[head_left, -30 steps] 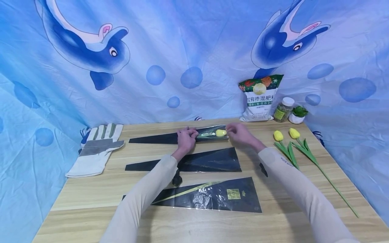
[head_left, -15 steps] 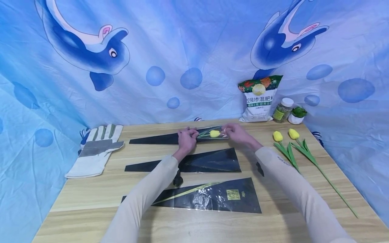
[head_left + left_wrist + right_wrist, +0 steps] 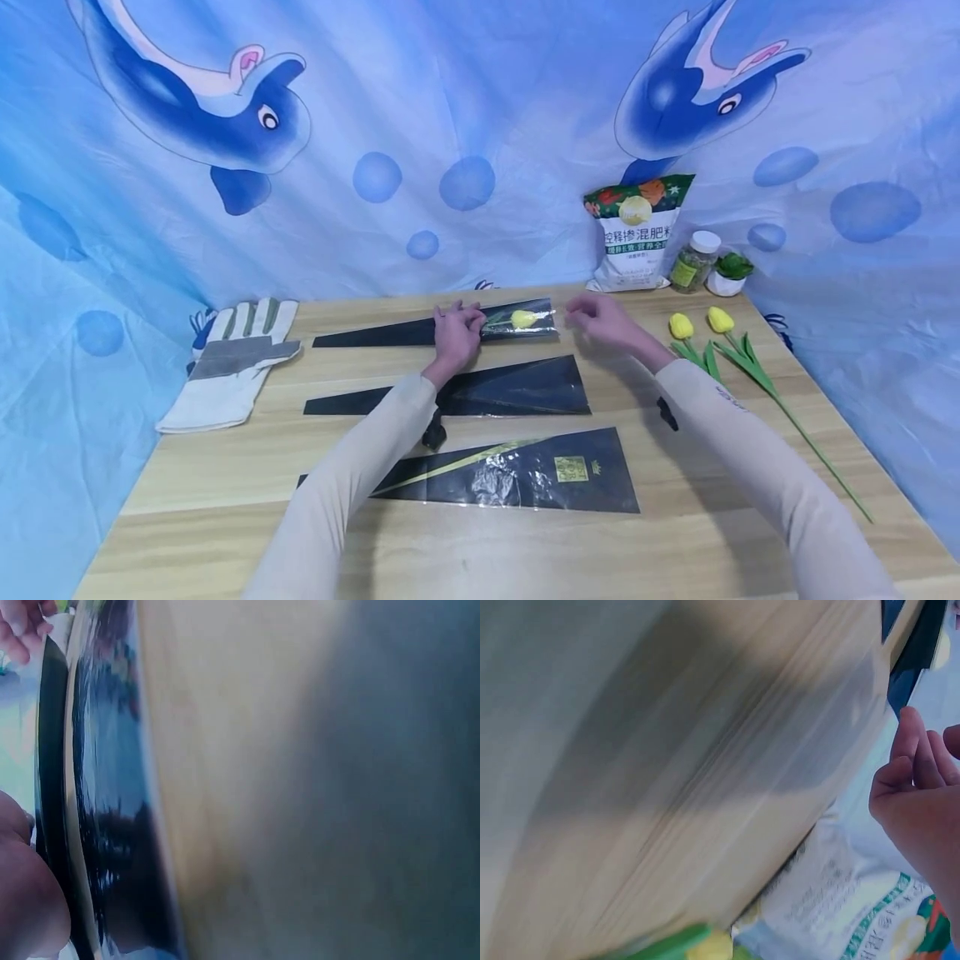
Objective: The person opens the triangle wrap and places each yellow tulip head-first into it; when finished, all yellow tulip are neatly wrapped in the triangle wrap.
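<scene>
In the head view, my left hand holds the far black flower sleeve near its middle, thumb and fingers at the film. Inside the sleeve's clear wide end lies a yellow tulip, bloom pointing right; its lower stem is hidden. Just right of that opening is my right hand, apart from the sleeve, fingers loosely bent around nothing. The right wrist view shows the same right hand beside the sleeve's end. At the left wrist view's edge, part of my left hand shows by dark film.
Two more black sleeves lie nearer, a middle sleeve and a gold-printed sleeve. Work gloves lie left. Two loose tulips are right, with a fertilizer bag, a jar and a potted plant behind.
The tulip has slid left, deeper into the far sleeve. My right hand first followed it into the opening, then drew back to the right. My left hand stays on the sleeve.
</scene>
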### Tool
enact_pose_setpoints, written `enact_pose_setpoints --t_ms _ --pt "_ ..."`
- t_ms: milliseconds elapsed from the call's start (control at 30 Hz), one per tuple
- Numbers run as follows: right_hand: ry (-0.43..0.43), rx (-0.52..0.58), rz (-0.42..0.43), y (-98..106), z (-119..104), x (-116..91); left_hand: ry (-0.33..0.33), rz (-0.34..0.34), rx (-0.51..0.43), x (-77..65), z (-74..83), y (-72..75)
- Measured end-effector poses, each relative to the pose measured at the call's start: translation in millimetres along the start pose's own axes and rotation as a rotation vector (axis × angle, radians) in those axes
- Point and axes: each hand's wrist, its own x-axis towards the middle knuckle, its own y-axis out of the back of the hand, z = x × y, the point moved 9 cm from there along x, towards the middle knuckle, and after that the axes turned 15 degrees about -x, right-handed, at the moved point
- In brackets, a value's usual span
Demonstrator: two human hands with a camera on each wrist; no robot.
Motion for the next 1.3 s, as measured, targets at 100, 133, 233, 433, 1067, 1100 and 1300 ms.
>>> enact_pose_setpoints --t_ms 100,133,233,433,1067,1100,1300 --pt "0.1 -0.145 0.022 0.5 -1.5 -11.1 -0.004 -0.015 0.024 -3.9 -1.8 0.6" --pt "0.125 -0.179 0.02 -0.8 -1.3 -15.1 -0.011 -0.025 0.04 -5.8 -1.2 0.9" --pt "0.173 -0.255 0.014 -2.3 -1.5 -28.7 -0.086 -0.047 0.105 -13.7 9.1 3.9" --pt "0.193 -0.291 0.034 1.0 -1.2 -55.8 -0.251 -0.163 0.098 -46.1 53.6 2.6" --pt "0.204 -0.213 0.031 -16.0 -7.6 -76.7 -0.025 -0.472 0.079 -86.3 31.8 -18.8" --pt "0.201 -0.212 0.034 -15.4 -6.9 -75.5 -0.02 -0.472 0.08 -85.9 30.3 -19.8" --pt "0.187 -0.204 0.053 -14.4 -4.6 -72.7 -0.029 -0.425 0.077 -85.3 24.4 -21.7"
